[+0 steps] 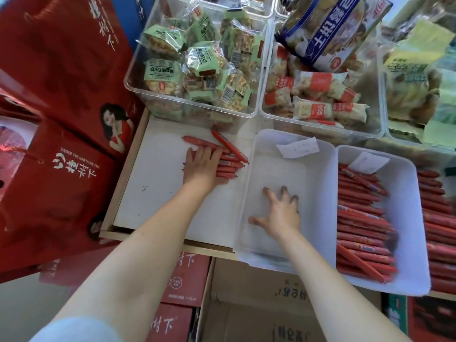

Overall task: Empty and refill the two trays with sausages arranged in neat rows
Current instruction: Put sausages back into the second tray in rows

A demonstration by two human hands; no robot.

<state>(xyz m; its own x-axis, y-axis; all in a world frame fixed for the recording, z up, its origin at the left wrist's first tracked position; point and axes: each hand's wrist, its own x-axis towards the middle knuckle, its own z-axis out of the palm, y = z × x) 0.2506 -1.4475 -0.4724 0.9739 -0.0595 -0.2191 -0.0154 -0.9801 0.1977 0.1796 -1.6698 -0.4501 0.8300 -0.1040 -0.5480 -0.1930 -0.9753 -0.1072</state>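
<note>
A small pile of red sausages (pixel 228 156) lies on the white shelf board (pixel 158 193), just left of an empty translucent tray (pixel 318 183). My left hand (pixel 201 166) rests flat on that pile, fingers fairly straight. My right hand (pixel 278 211) is inside the empty tray, fingers spread and pressing on its bottom. To the right stands a second tray (pixel 417 243), packed with red sausages (pixel 362 218) lying in rough rows. A paper slip (pixel 297 147) leans on the empty tray's far wall.
Clear bins of green snack packs (pixel 197 60) and orange-labelled packs (pixel 318 99) stand behind the trays. Red gift boxes (pixel 61 154) crowd the left side. More sausages (pixel 439 225) lie at the far right. Cardboard boxes (pixel 259 304) sit below the shelf edge.
</note>
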